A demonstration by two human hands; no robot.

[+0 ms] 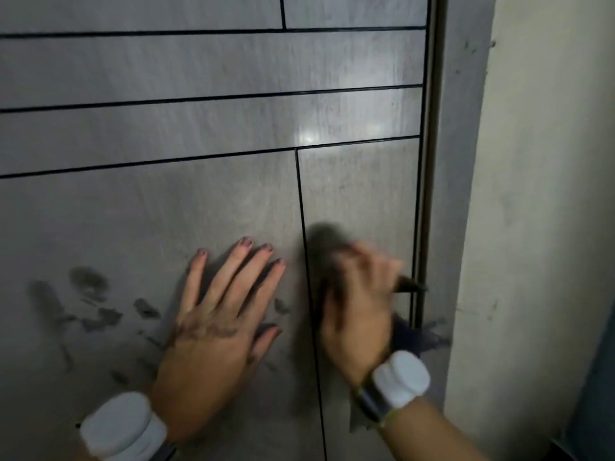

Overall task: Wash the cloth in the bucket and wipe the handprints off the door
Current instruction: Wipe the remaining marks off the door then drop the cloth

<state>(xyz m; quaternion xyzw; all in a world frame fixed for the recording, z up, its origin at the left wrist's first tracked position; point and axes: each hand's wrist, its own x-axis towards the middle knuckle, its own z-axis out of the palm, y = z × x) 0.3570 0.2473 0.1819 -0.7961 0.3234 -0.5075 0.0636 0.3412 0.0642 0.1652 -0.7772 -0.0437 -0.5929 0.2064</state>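
While your left hand (213,314) lies flat w/ fingers spread straight on the grey door (186,121), your right hand (357,304) grips the dark cloth (324,247) against the door beside it, blurry tho. Dark handprints (90,304) sit left of your left hand, more smudges near the door's right edge.

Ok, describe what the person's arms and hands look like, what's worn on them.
Both forearms are bare, with no sleeves. Each wrist carries a chunky white rounded device on a dark strap. The left hand has dark-painted nails and dark smudges across its back. The right hand is motion-blurred.
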